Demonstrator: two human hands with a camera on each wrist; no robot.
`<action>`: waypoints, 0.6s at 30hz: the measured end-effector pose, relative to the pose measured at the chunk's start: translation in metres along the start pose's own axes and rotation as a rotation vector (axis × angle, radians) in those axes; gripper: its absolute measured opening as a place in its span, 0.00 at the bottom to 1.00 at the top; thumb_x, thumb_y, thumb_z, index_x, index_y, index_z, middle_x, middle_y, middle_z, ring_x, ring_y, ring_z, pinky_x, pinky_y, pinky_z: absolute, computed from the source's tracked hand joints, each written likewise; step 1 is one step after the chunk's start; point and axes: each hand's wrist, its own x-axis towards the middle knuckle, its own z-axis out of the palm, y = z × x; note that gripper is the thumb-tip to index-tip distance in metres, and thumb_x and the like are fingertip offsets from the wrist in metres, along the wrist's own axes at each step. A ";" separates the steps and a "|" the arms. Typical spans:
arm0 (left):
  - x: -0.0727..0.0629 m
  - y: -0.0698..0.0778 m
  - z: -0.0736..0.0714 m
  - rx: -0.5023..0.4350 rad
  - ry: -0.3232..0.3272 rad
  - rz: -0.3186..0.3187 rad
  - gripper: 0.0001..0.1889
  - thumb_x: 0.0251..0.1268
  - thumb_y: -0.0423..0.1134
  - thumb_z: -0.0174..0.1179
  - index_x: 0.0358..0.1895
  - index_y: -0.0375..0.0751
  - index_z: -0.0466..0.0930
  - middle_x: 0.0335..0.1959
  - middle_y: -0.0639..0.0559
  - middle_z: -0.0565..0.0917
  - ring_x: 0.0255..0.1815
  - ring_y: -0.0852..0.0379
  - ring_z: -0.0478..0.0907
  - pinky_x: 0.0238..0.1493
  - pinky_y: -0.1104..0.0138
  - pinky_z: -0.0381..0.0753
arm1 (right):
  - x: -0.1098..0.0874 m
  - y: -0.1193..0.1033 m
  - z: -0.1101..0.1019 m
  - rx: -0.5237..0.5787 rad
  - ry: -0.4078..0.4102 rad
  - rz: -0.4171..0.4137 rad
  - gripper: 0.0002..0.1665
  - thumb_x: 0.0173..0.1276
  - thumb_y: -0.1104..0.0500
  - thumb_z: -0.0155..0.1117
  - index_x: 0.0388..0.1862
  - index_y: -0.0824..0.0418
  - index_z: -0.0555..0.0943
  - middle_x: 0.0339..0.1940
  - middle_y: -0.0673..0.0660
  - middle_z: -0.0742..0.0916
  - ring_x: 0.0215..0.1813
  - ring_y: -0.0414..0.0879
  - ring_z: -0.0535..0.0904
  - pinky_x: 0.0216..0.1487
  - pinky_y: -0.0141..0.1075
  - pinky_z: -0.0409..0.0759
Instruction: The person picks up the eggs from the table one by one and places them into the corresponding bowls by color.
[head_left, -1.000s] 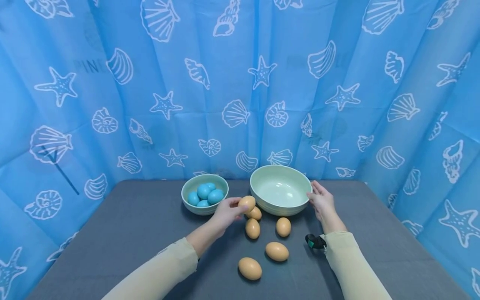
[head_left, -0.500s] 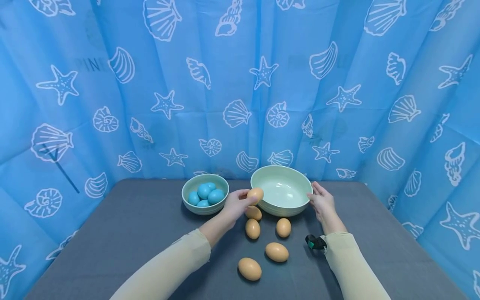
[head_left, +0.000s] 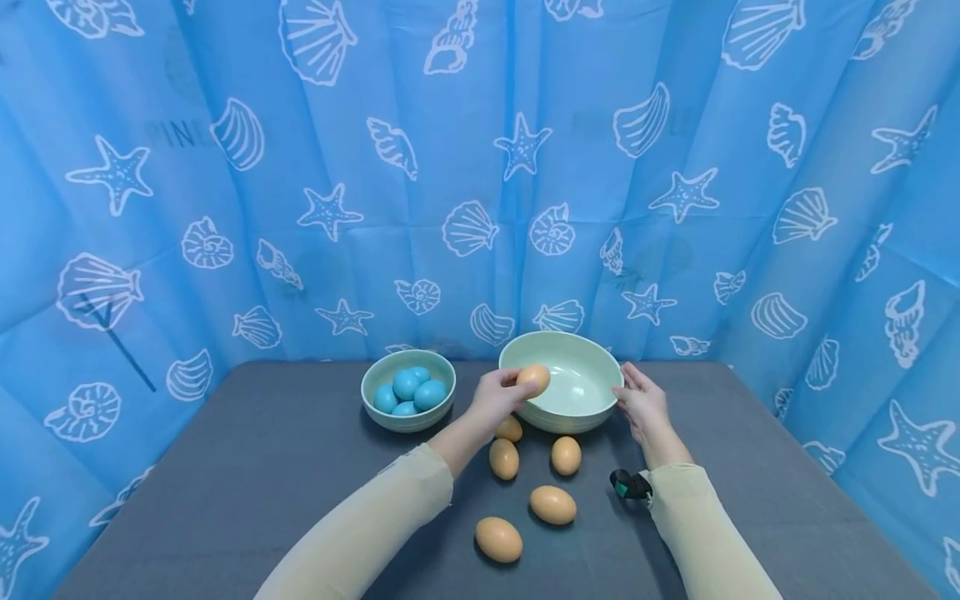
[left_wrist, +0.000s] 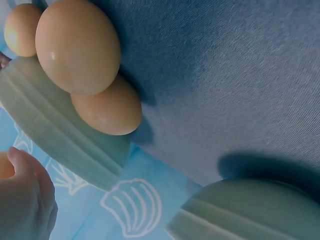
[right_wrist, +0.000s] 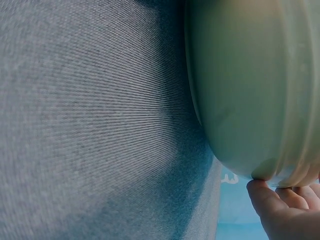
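Bench [head_left: 225, 467] carries large bowl [head_left: 573, 423]; my right grip [head_left: 647, 410] holds its right side. My left grip [head_left: 493, 398] pinches a brown egg [head_left: 534, 379] at the bowl's left side. Risk: too low, egg clips bowl, gets knocked loose.

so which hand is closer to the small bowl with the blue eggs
Left. The left hand is to the right of the small bowl, holding a brown egg near the large bowl; the right hand is farther off, touching the large bowl's right side.
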 end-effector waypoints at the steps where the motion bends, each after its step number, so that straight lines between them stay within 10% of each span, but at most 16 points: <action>1: 0.002 0.000 0.002 0.006 -0.001 0.009 0.22 0.66 0.36 0.63 0.60 0.29 0.75 0.51 0.41 0.81 0.47 0.50 0.80 0.46 0.61 0.82 | 0.000 0.000 0.000 -0.001 0.001 0.000 0.37 0.76 0.69 0.46 0.79 0.56 0.49 0.78 0.55 0.55 0.77 0.48 0.51 0.72 0.44 0.60; 18: 0.034 -0.002 0.018 0.186 -0.061 0.059 0.27 0.63 0.34 0.65 0.64 0.28 0.72 0.61 0.38 0.76 0.63 0.43 0.71 0.59 0.56 0.74 | -0.001 -0.001 0.001 0.016 0.011 0.011 0.36 0.76 0.69 0.47 0.79 0.56 0.50 0.78 0.54 0.55 0.78 0.48 0.50 0.72 0.45 0.59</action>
